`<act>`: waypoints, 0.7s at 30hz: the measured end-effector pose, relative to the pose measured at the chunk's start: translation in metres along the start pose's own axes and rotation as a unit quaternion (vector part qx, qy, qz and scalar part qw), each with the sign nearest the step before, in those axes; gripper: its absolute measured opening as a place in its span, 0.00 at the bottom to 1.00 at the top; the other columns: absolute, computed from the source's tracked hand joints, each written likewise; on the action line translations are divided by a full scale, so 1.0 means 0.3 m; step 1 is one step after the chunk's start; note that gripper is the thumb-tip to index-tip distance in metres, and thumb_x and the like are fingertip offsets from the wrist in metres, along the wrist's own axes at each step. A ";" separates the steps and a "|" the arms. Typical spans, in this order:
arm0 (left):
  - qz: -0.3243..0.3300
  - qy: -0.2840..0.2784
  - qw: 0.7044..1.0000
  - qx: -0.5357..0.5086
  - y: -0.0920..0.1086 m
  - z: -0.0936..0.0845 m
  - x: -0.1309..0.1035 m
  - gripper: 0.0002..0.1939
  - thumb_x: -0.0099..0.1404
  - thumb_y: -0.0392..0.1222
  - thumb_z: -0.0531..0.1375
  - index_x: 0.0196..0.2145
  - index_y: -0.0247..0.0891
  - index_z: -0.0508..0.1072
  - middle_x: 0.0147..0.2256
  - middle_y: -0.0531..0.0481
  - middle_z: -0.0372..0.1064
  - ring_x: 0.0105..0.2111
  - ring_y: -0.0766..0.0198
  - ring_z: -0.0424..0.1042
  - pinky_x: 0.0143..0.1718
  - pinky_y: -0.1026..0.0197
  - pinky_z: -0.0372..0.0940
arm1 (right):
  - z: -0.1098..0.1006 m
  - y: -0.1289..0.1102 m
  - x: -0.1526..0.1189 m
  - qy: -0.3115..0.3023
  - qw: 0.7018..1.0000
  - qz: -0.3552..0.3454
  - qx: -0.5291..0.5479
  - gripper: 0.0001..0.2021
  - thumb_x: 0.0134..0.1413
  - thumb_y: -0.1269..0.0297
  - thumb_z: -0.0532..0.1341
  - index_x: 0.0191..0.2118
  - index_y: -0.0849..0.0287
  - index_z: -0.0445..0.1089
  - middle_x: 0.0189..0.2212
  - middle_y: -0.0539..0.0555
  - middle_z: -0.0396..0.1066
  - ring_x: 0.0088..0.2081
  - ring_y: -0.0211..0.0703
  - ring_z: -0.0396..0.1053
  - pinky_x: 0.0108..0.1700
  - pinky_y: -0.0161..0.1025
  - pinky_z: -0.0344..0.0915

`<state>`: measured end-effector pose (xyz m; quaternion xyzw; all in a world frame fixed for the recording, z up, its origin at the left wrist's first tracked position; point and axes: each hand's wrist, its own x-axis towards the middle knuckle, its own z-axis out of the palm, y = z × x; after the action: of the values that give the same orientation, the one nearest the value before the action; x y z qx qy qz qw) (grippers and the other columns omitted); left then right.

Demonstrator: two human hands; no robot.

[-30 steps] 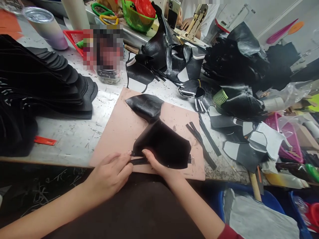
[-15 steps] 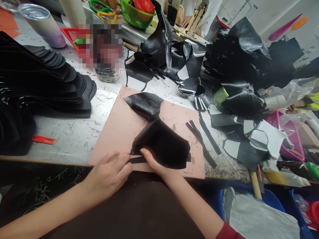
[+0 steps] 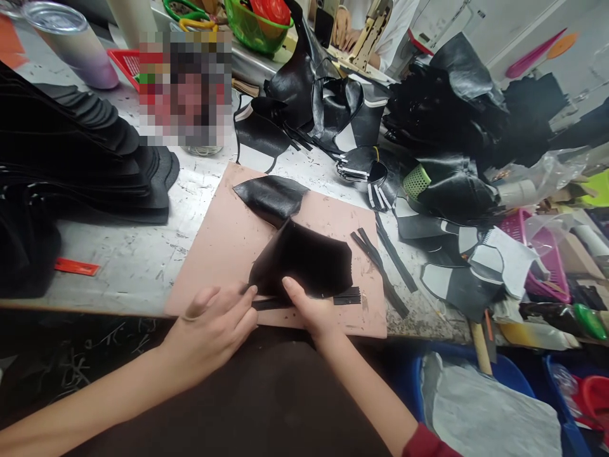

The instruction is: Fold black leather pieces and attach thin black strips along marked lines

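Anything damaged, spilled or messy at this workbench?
Mild wear and litter: the white tabletop is scuffed, its front edge looks worn right of the pink board, and pale stringy scraps lie tangled below left.

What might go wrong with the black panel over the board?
1. The panel may twist: the right hand has its thumb near the lower edge, and the panel's right end looks unheld.
2. The near strip could shift unnoticed, since the right hand hides part of it.
3. Loose strips at the right side of the board may snag if the panel swings that way.
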<state>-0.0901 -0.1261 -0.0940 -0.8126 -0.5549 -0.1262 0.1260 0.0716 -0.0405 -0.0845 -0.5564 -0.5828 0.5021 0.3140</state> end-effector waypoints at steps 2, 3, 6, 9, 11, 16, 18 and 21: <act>-0.009 0.004 1.000 0.005 0.002 -0.007 0.006 0.04 0.61 0.37 0.53 0.28 0.42 0.65 0.45 0.54 0.71 0.47 0.61 0.65 0.45 0.56 0.51 | -0.013 -0.017 -0.001 0.015 1.000 0.005 -0.026 0.19 0.43 0.53 0.63 0.37 0.64 0.74 0.38 0.60 0.73 0.46 0.54 0.69 0.52 0.48 0.63; -0.012 0.008 1.000 0.008 0.003 -0.010 0.010 0.05 0.62 0.38 0.54 0.28 0.42 0.65 0.44 0.54 0.72 0.47 0.61 0.65 0.46 0.56 0.50 | -0.023 -0.024 -0.001 0.029 0.999 -0.001 -0.038 0.19 0.42 0.54 0.63 0.37 0.63 0.74 0.38 0.59 0.73 0.46 0.54 0.69 0.52 0.47 0.63; -0.006 0.016 1.000 0.011 0.006 -0.016 0.023 0.08 0.64 0.41 0.53 0.27 0.41 0.65 0.42 0.54 0.72 0.44 0.61 0.67 0.46 0.56 0.50 | -0.065 -0.032 0.004 0.066 0.995 -0.047 -0.054 0.20 0.41 0.56 0.65 0.40 0.63 0.73 0.38 0.59 0.74 0.46 0.54 0.69 0.51 0.48 0.65; -0.005 0.017 1.000 -0.003 0.007 -0.015 0.034 0.08 0.64 0.42 0.52 0.28 0.42 0.66 0.40 0.53 0.72 0.42 0.61 0.67 0.46 0.56 0.51 | -0.099 -0.017 0.002 0.070 0.993 -0.069 -0.072 0.18 0.43 0.59 0.63 0.40 0.63 0.72 0.38 0.59 0.74 0.44 0.53 0.70 0.48 0.48 0.67; -0.010 0.014 1.000 -0.015 0.006 -0.012 0.037 0.07 0.65 0.43 0.51 0.33 0.42 0.68 0.38 0.52 0.72 0.41 0.60 0.68 0.46 0.55 0.52 | -0.108 -0.002 -0.005 0.061 0.992 -0.071 -0.086 0.15 0.43 0.59 0.63 0.37 0.62 0.73 0.36 0.58 0.75 0.42 0.52 0.72 0.47 0.46 0.68; 0.002 0.018 1.000 -0.023 0.004 -0.004 0.040 0.16 0.66 0.47 0.49 0.49 0.39 0.64 0.39 0.48 0.73 0.40 0.56 0.68 0.45 0.53 0.53 | -0.102 0.015 -0.021 0.079 0.988 -0.055 -0.119 0.12 0.42 0.60 0.63 0.33 0.61 0.73 0.32 0.57 0.76 0.37 0.52 0.73 0.43 0.44 0.70; 0.004 0.016 1.000 -0.022 0.004 -0.001 0.039 0.17 0.67 0.47 0.48 0.50 0.39 0.63 0.39 0.47 0.73 0.40 0.56 0.68 0.45 0.52 0.53 | -0.103 0.016 -0.021 0.064 0.986 -0.067 -0.140 0.12 0.42 0.60 0.62 0.33 0.61 0.73 0.32 0.57 0.76 0.38 0.52 0.73 0.44 0.44 0.70; 0.002 0.004 1.000 -0.023 0.006 -0.001 0.041 0.18 0.67 0.48 0.47 0.50 0.39 0.64 0.40 0.47 0.73 0.41 0.55 0.68 0.45 0.51 0.53 | -0.110 0.018 -0.018 0.038 0.982 -0.095 -0.157 0.11 0.44 0.61 0.62 0.34 0.61 0.74 0.32 0.57 0.76 0.38 0.51 0.73 0.45 0.44 0.69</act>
<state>-0.0840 -0.1161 -0.0896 -0.8158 -0.5498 -0.1422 0.1094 0.1050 -0.0386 -0.0787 -0.5595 -0.6922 0.3506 0.2915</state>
